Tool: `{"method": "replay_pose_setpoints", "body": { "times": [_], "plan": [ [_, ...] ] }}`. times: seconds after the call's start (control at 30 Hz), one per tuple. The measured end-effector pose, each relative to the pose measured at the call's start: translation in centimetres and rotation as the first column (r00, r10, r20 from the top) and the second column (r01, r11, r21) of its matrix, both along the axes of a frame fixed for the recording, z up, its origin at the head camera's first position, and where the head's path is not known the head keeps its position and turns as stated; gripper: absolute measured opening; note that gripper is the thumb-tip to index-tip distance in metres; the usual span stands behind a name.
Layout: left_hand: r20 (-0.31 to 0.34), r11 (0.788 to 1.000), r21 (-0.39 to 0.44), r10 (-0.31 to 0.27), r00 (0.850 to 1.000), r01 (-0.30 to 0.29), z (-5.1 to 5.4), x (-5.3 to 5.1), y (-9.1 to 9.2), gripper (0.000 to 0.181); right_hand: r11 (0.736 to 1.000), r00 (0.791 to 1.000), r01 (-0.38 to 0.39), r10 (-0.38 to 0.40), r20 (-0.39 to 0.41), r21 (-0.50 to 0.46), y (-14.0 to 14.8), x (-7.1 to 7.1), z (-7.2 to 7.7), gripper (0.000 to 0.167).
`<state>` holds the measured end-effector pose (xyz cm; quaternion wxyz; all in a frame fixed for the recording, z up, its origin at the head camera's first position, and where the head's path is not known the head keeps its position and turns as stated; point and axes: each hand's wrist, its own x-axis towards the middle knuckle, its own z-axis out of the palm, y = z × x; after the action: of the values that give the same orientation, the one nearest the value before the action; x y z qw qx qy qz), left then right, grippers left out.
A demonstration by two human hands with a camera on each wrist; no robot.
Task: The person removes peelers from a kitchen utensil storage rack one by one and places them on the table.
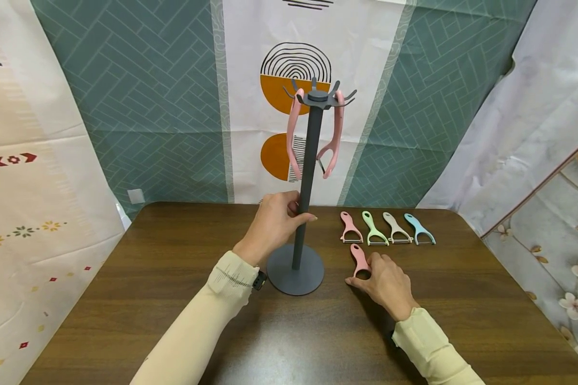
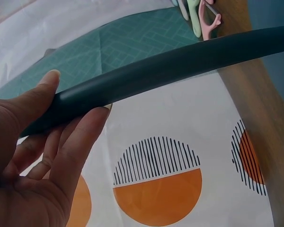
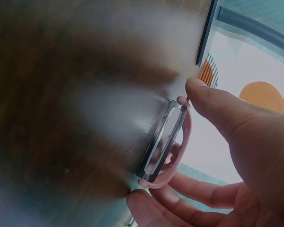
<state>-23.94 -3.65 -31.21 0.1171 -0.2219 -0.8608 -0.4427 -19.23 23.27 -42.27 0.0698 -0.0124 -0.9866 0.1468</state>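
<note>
My left hand (image 1: 276, 219) holds the upright pole (image 1: 313, 144) of a dark grey hook stand, thumb on one side and fingers on the other; the left wrist view shows this grip on the pole (image 2: 146, 73) up close. Two pink peelers (image 1: 338, 125) hang from hooks at its top. To the right of the round base (image 1: 289, 280), my right hand (image 1: 389, 280) pinches another pink peeler (image 1: 358, 258) by its forked head, low at the tabletop. In the right wrist view, thumb and fingers sit at opposite ends of the peeler's metal blade (image 3: 162, 142).
Behind the right hand, a pink peeler (image 1: 347, 220), a green peeler (image 1: 370, 223), a whitish peeler (image 1: 393, 224) and a blue peeler (image 1: 416, 222) lie in a row on the brown wooden table (image 1: 173, 278). Patterned cloths (image 1: 164, 107) hang behind and beside the table.
</note>
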Motion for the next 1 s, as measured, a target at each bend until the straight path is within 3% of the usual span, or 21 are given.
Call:
{"method": "replay_pose_setpoints", "body": {
  "times": [0.47,0.8,1.0],
  "plan": [
    [0.031,1.0,0.004,0.014,0.999,-0.014,0.2,0.1,0.1,0.018,0.997,0.996,-0.021,0.015,-0.09,-0.067,0.4,-0.3,0.2,0.05],
    [0.025,1.0,0.001,0.027,0.999,-0.027,0.0,0.1,-0.2,0.019,0.984,0.969,-0.137,0.109,-0.22,-0.117,0.2,-0.9,0.0,0.047],
    [0.025,1.0,0.017,0.017,1.0,-0.017,0.0,0.0,0.0,0.019,0.979,0.959,-0.159,0.124,-0.253,-0.125,0.1,-1.1,-0.2,0.044]
  ]
}}
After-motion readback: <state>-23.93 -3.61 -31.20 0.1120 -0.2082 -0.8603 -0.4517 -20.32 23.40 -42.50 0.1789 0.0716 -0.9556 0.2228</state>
